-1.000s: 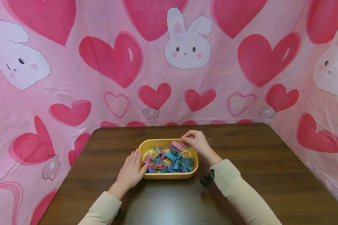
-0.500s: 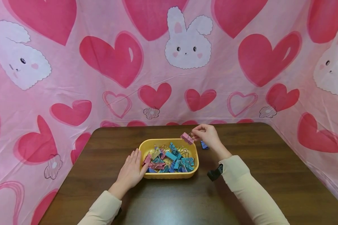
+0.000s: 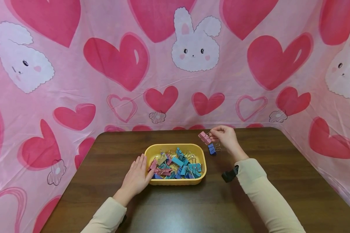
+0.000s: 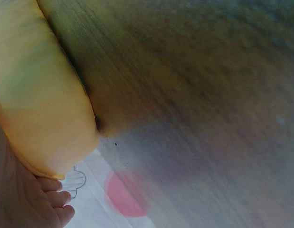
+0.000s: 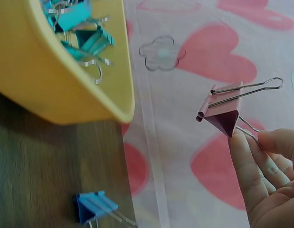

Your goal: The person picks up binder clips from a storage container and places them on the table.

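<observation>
A pink binder clip (image 5: 222,107) is pinched by one wire handle between thumb and fingers of my right hand (image 3: 226,137), raised beyond the tray's right end. Below it on the table lies a blue binder clip (image 3: 212,149), its wire handles pointing right. My left hand (image 3: 137,174) rests on the left rim of a yellow tray (image 3: 175,182), fingers straight along its outside and thumb at the front corner. Inside the tray is a heap of binder clips (image 3: 178,161) in teal, blue, pink and yellow. In the left wrist view, fingertips (image 4: 65,213) show past the tray's end.
The dark wooden table (image 3: 169,207) stretches around the tray on every side. Behind its far edge hangs a pink cloth (image 3: 192,81) printed with hearts and rabbits. A dark strap device (image 3: 229,174) sits at the right wrist.
My right hand has lifted the pink binder clip out of the tray and carried it right, past the rim. The blue clip has come into view. My left hand stays in place.
</observation>
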`<state>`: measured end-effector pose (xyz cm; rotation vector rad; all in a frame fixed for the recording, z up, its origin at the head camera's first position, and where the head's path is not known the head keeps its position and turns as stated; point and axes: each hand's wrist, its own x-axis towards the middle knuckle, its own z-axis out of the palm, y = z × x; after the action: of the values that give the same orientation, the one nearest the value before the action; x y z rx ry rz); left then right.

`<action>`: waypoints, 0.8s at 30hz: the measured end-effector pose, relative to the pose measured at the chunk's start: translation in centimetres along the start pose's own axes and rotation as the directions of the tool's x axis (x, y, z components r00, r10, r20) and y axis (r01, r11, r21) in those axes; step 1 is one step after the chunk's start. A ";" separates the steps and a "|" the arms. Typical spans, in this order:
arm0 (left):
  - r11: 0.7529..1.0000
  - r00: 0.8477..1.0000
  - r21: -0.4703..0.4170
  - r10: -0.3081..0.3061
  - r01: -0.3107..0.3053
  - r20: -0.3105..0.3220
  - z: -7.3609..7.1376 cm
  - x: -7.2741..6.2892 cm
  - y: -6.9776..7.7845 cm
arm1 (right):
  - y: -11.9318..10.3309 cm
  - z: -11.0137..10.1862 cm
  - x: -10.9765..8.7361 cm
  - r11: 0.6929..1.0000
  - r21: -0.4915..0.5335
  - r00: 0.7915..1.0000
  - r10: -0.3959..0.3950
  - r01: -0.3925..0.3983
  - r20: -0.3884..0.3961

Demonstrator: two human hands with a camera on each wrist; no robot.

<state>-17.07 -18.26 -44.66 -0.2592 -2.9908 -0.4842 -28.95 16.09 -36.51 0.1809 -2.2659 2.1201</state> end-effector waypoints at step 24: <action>1.000 1.000 -0.015 0.004 -0.004 0.001 -0.1 -0.2 0.0 | 3.5 -5.7 1.1 0.995 0.069 0.981 0.088 -0.077 -0.174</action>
<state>-16.91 -18.31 -44.59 -0.2666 -2.9877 -0.5059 -30.78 21.90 -39.48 -0.0991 -2.1450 2.1507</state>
